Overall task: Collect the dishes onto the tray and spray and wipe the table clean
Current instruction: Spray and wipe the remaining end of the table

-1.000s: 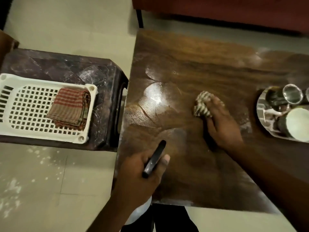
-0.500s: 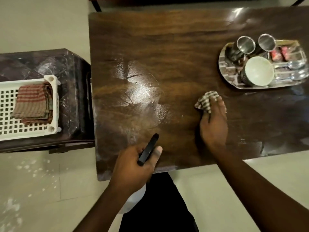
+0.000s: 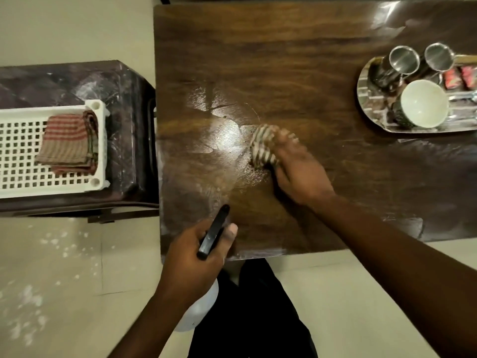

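Dark wood counter (image 3: 284, 47), glossy wet patch (image 3: 222, 135) near its middle; steel tray (image 3: 366, 99) with the collected dishes sits at the 2 o'clock edge. Right hand (image 3: 299, 174), grip closed over the bunched checked cloth (image 3: 263, 146), presses it down with the wet patch touching at its 9 o'clock, so the nearer wiping stroke runs leftward. Left hand (image 3: 191, 257), at 6 o'clock, is wrapped round the spray bottle (image 3: 213, 232), nozzle aimed toward 1 o'clock.

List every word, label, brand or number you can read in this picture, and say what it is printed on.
No text can be read anywhere.
The two red packets on the oval steel tray carry pale marks, too blurred to read.
The white plastic spray bottle in the left hand shows no label.
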### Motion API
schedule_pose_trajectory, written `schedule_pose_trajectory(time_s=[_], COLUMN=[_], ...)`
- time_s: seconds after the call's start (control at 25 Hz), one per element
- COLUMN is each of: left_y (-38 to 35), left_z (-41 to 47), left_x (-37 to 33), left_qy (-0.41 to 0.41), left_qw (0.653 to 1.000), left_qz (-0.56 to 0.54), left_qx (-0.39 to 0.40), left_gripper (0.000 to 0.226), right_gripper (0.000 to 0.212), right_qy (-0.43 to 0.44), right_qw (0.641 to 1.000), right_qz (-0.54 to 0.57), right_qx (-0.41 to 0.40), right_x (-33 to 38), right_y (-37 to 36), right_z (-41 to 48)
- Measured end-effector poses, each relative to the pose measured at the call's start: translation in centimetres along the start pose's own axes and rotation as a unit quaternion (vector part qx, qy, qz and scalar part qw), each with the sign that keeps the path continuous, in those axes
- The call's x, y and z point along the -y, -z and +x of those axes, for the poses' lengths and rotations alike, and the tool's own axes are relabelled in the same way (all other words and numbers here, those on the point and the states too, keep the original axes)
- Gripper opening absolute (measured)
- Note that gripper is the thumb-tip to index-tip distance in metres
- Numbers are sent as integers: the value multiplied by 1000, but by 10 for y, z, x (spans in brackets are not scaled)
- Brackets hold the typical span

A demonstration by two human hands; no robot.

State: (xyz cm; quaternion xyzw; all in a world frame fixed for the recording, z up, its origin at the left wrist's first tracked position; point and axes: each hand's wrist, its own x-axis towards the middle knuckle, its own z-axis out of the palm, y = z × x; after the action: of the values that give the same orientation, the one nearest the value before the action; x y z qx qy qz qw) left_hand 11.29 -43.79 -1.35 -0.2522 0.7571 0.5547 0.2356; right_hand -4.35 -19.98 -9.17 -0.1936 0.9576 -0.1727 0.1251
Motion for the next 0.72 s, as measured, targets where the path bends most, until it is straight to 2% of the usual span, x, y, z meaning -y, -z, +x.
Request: schedule_pose_trajectory(time_s=[0.04,0.08,0.12,0.16,0.2,0.24,0.32,0.36,0.4,0.48,0.56,0.64,0.72], left_y=[3,6,9,12,15,18,24,27,30,35,39,43,46], left_z=[-2,-4,-7,-9,-12,-13,-16,-16,-17,-18,-19,-19,-20], left_x=[2,4,7,10,13,15,22,25,27,32,34,37,39], left_qy=[5,7,2,-2,-7,-11,-19,-27,-30,-27,-22,-32,-46], left_qw=[1000,1000,1000,999,999,999,997,995,993,989,985,983,981], left_qz=[-6,-12,-17,-19,-22,-27,-41,-45,-51,-50,-49,-59,-69], left_qx=[-11,-18,-21,-27,-34,-46,-66,-81,-98,-134,-163,-172,-174], left_gripper=[24,18,21,25,29,31,33,33,34,47,57,48,42], right_gripper=[62,62,61,60,58,55,47,45,46,55,60,64,65], right_qy=[-107,-168,-170,-113,-4,131,356,422,445,356,200,86,45], right_qw=[992,981,981,991,999,990,923,892,881,922,975,994,996], right_qz=[44,68,68,55,35,16,-4,-12,-22,-41,-33,20,47], right_qx=[-47,-71,-70,-43,3,55,146,160,161,143,95,59,69], right_x=[15,37,60,80,96,108,115,108,101,98,106,128,149], right_y=[0,-5,-14,-26,-37,-47,-56,-53,-47,-33,-21,-20,-30], right_z=[15,24,25,16,0,-20,-51,-48,-36,-1,42,76,78])
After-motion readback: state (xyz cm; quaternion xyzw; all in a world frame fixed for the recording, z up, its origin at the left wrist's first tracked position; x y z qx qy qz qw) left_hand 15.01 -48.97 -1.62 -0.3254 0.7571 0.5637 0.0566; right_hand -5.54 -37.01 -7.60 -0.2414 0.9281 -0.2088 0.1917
